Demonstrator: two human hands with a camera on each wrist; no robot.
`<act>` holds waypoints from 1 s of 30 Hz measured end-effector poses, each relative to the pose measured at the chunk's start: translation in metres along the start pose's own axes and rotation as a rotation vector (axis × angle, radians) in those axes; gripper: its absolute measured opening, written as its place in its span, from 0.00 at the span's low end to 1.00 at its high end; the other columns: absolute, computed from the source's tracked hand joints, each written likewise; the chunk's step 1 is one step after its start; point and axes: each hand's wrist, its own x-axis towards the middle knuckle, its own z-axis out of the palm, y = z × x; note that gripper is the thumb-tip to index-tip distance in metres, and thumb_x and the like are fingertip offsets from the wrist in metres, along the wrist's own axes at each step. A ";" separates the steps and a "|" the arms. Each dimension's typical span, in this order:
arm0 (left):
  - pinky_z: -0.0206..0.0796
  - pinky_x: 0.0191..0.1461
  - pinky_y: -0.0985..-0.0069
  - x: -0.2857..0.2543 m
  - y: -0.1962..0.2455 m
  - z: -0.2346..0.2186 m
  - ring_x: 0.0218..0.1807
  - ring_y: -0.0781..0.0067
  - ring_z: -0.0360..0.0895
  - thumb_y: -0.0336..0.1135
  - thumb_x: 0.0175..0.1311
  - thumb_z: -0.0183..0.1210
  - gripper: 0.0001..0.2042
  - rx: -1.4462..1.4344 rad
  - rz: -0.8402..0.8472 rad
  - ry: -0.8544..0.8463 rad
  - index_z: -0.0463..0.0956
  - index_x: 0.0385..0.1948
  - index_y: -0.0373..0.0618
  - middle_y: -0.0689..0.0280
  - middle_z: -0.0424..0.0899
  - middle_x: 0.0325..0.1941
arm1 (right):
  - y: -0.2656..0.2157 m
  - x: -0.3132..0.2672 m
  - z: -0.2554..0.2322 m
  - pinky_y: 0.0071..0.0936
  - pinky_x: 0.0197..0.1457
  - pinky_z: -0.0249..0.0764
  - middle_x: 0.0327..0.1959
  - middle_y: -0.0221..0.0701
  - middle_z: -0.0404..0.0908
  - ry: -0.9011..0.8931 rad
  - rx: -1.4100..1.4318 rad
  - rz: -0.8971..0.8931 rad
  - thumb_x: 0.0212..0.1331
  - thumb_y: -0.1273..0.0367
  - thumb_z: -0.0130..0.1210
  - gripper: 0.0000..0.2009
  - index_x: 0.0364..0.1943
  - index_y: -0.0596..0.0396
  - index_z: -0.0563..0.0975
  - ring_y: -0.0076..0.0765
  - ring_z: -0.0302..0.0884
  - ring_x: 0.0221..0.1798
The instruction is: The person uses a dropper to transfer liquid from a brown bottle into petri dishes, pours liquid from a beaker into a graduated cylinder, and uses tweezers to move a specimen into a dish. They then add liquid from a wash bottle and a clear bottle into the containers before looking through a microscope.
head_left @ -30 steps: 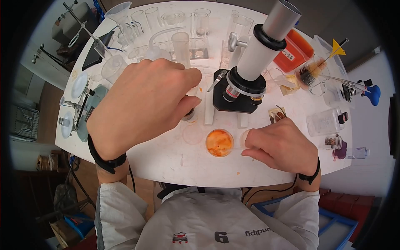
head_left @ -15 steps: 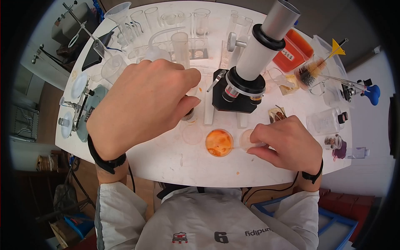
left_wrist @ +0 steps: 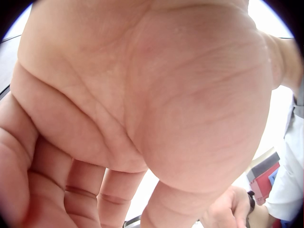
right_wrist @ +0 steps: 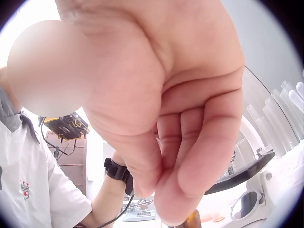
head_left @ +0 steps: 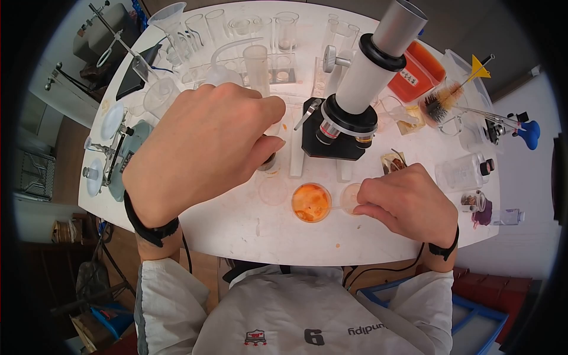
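Observation:
Between the hands, a round clear dish (head_left: pixel 312 203) holds orange liquid with darker streaks. The right hand (head_left: pixel 408 204) pinches a thin clear stick (head_left: pixel 336 207) between thumb and index finger; the stick reaches left to the dish's rim. Partly under the right fingers lies a pale round dish (head_left: pixel 349 195). Farther left, the left hand (head_left: pixel 204 142) hangs over a small dark bottle (head_left: pixel 269 163), thumb bent beside it. Most of that bottle is hidden, and I cannot tell whether the left fingers hold it. The left wrist view is filled by the palm and bent fingers (left_wrist: pixel 85 194).
A microscope (head_left: pixel 355 89) stands just beyond the dishes. Glass tubes and beakers (head_left: pixel 287 32) line the far edge. A balance (head_left: pixel 127 148) is at the left; an orange tub (head_left: pixel 417 71), brushes (head_left: pixel 441 106) and clear bottles (head_left: pixel 464 171) stand at the right.
The right hand has shifted slightly right, uncovering more of the pale dish and stick. Its thumb and index finger parted a little half a second ago and are together again. The left hand stays put.

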 end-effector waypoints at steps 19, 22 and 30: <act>0.71 0.34 0.61 0.000 0.001 0.001 0.30 0.56 0.84 0.34 0.63 0.68 0.08 -0.017 0.015 0.018 0.82 0.39 0.42 0.60 0.84 0.29 | -0.002 -0.008 -0.010 0.38 0.27 0.71 0.20 0.31 0.78 0.147 0.163 0.076 0.59 0.69 0.71 0.12 0.36 0.49 0.75 0.45 0.80 0.24; 0.71 0.34 0.61 0.000 0.001 0.002 0.30 0.56 0.84 0.33 0.63 0.68 0.08 -0.014 0.005 0.006 0.82 0.38 0.42 0.60 0.84 0.29 | 0.002 -0.007 -0.006 0.37 0.26 0.71 0.22 0.31 0.80 0.215 0.126 0.090 0.59 0.69 0.71 0.12 0.36 0.49 0.75 0.44 0.80 0.25; 0.70 0.33 0.62 0.001 0.004 0.000 0.29 0.57 0.83 0.33 0.63 0.68 0.07 -0.029 0.001 -0.012 0.82 0.38 0.42 0.61 0.83 0.28 | -0.001 0.002 0.009 0.36 0.30 0.75 0.25 0.31 0.82 0.147 0.001 0.073 0.60 0.67 0.72 0.12 0.36 0.51 0.77 0.44 0.82 0.27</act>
